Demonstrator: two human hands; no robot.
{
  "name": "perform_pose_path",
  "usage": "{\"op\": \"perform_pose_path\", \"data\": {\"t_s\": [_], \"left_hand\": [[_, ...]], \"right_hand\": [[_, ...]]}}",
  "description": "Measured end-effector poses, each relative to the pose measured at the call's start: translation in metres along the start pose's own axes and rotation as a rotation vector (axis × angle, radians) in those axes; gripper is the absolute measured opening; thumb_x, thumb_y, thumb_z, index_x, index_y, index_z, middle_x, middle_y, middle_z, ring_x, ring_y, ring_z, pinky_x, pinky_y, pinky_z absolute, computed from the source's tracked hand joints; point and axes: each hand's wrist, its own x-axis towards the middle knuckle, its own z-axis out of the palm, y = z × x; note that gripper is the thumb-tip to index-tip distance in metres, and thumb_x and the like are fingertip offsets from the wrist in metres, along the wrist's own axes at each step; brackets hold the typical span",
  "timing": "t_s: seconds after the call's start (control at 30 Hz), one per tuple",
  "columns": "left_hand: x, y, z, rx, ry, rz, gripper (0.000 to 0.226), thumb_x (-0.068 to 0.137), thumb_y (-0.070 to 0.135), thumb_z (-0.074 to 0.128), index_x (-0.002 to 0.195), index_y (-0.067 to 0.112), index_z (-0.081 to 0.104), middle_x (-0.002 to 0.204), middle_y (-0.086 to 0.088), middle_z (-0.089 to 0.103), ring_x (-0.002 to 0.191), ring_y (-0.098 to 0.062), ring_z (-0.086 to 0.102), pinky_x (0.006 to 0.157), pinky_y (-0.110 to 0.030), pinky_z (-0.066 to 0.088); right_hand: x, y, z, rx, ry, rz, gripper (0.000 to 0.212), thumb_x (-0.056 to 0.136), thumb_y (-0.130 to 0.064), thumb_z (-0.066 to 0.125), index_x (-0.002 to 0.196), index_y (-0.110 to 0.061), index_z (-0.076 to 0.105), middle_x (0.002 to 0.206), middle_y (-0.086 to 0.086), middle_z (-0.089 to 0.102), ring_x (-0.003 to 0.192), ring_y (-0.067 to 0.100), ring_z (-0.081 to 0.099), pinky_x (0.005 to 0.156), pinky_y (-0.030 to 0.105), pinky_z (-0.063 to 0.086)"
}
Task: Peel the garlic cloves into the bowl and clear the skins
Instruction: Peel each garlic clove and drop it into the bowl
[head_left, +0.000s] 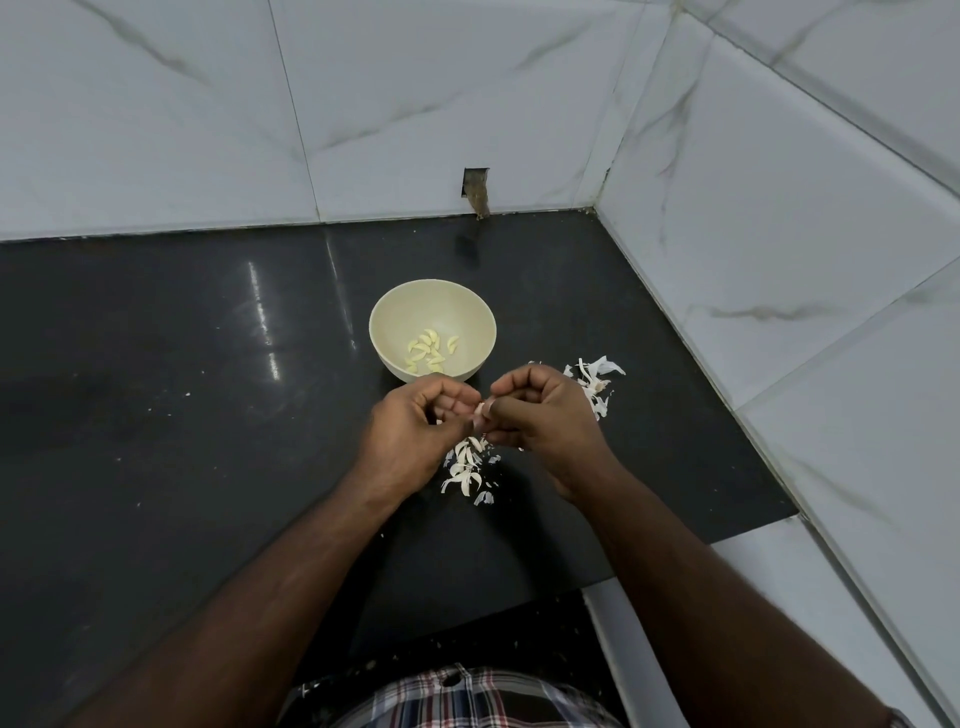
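Observation:
A cream bowl (382, 322) stands on the black counter and holds several peeled garlic cloves (430, 352). Just in front of it, my left hand (415, 434) and my right hand (545, 421) meet above the counter, and both pinch one small garlic clove (480, 410) between their fingertips. A pile of white garlic skins (467, 470) lies on the counter under my hands. More skins and what may be unpeeled garlic (595, 382) lie to the right of the bowl, partly hidden by my right hand.
The black counter (182, 389) ends at tiled walls at the back and on the right, forming a corner. A small cut-out in the tile (475, 189) sits behind the bowl. The counter's front edge steps in near my right forearm.

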Motion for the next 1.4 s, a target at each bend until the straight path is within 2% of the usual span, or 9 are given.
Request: {"op": "perform_pose_path", "data": {"t_s": [0.27,0.47,0.57,0.73,0.87,0.97,1.17,1.3,1.4], "left_hand": [[0.000,0.004,0.000,-0.002,-0.017,0.019,0.026,0.077,0.007,0.084,0.077,0.031,0.075,0.075,0.007,0.074,0.071,-0.005,0.066,0.070,-0.024,0.054],[0.003,0.001,-0.001,0.011,-0.024,0.032,0.023,0.078,0.008,0.084,0.079,0.029,0.075,0.076,0.005,0.073,0.073,-0.009,0.066,0.073,-0.031,0.055],[0.004,0.001,-0.003,0.022,-0.030,0.033,0.015,0.075,0.017,0.084,0.079,0.029,0.076,0.078,0.003,0.074,0.075,-0.012,0.068,0.075,-0.035,0.057],[0.003,0.002,-0.002,0.082,-0.015,0.026,0.013,0.072,0.023,0.077,0.080,0.034,0.075,0.074,0.008,0.072,0.071,-0.008,0.066,0.072,-0.038,0.056],[0.002,0.001,-0.004,0.095,-0.013,0.018,0.018,0.076,0.017,0.083,0.079,0.034,0.076,0.073,0.008,0.072,0.070,-0.008,0.065,0.072,-0.044,0.056],[0.002,0.003,-0.005,0.092,-0.019,0.012,0.022,0.076,0.014,0.085,0.078,0.034,0.077,0.072,0.006,0.072,0.068,-0.007,0.064,0.071,-0.041,0.056],[0.002,0.004,-0.006,0.097,-0.038,-0.006,0.019,0.077,0.012,0.085,0.078,0.029,0.078,0.074,0.008,0.074,0.072,-0.006,0.066,0.074,-0.035,0.057],[0.004,0.002,-0.005,0.081,-0.054,-0.020,0.020,0.076,0.018,0.085,0.078,0.037,0.077,0.078,0.005,0.075,0.079,-0.018,0.072,0.081,-0.049,0.060],[0.005,0.003,-0.004,0.054,-0.037,-0.029,0.019,0.075,0.022,0.085,0.078,0.039,0.077,0.079,0.004,0.076,0.079,-0.019,0.073,0.082,-0.052,0.060]], "right_hand": [[0.002,-0.004,-0.003,-0.001,-0.049,0.043,0.022,0.082,0.017,0.060,0.088,-0.004,0.056,0.071,0.017,0.069,0.065,0.024,0.070,0.060,0.030,0.058],[0.005,-0.004,-0.003,0.007,-0.048,0.037,0.021,0.083,0.015,0.059,0.089,-0.005,0.056,0.072,0.015,0.070,0.064,0.023,0.070,0.063,0.032,0.058],[0.006,-0.004,-0.004,-0.003,-0.060,0.043,0.021,0.083,0.014,0.060,0.093,-0.004,0.057,0.074,0.014,0.071,0.065,0.023,0.069,0.065,0.033,0.058],[0.009,-0.002,-0.003,-0.085,-0.051,-0.019,0.022,0.079,0.016,0.066,0.087,-0.003,0.059,0.073,0.018,0.067,0.064,0.026,0.067,0.061,0.031,0.058],[0.011,-0.001,-0.007,-0.093,-0.078,-0.016,0.022,0.078,0.016,0.070,0.084,-0.003,0.061,0.081,0.023,0.068,0.072,0.030,0.071,0.067,0.036,0.062],[0.012,-0.002,-0.009,-0.106,-0.095,-0.012,0.021,0.077,0.016,0.071,0.083,-0.002,0.061,0.081,0.022,0.070,0.077,0.034,0.071,0.068,0.037,0.062],[0.012,-0.001,-0.009,-0.146,-0.094,-0.031,0.021,0.076,0.016,0.072,0.080,-0.002,0.061,0.079,0.022,0.070,0.073,0.034,0.071,0.065,0.037,0.061],[0.015,0.001,-0.008,-0.189,-0.060,-0.057,0.019,0.077,0.014,0.070,0.078,-0.003,0.062,0.073,0.018,0.068,0.068,0.033,0.069,0.061,0.034,0.059],[0.017,0.001,-0.007,-0.203,-0.048,-0.072,0.020,0.077,0.013,0.068,0.076,-0.005,0.062,0.071,0.017,0.067,0.066,0.034,0.068,0.059,0.034,0.058]]}}
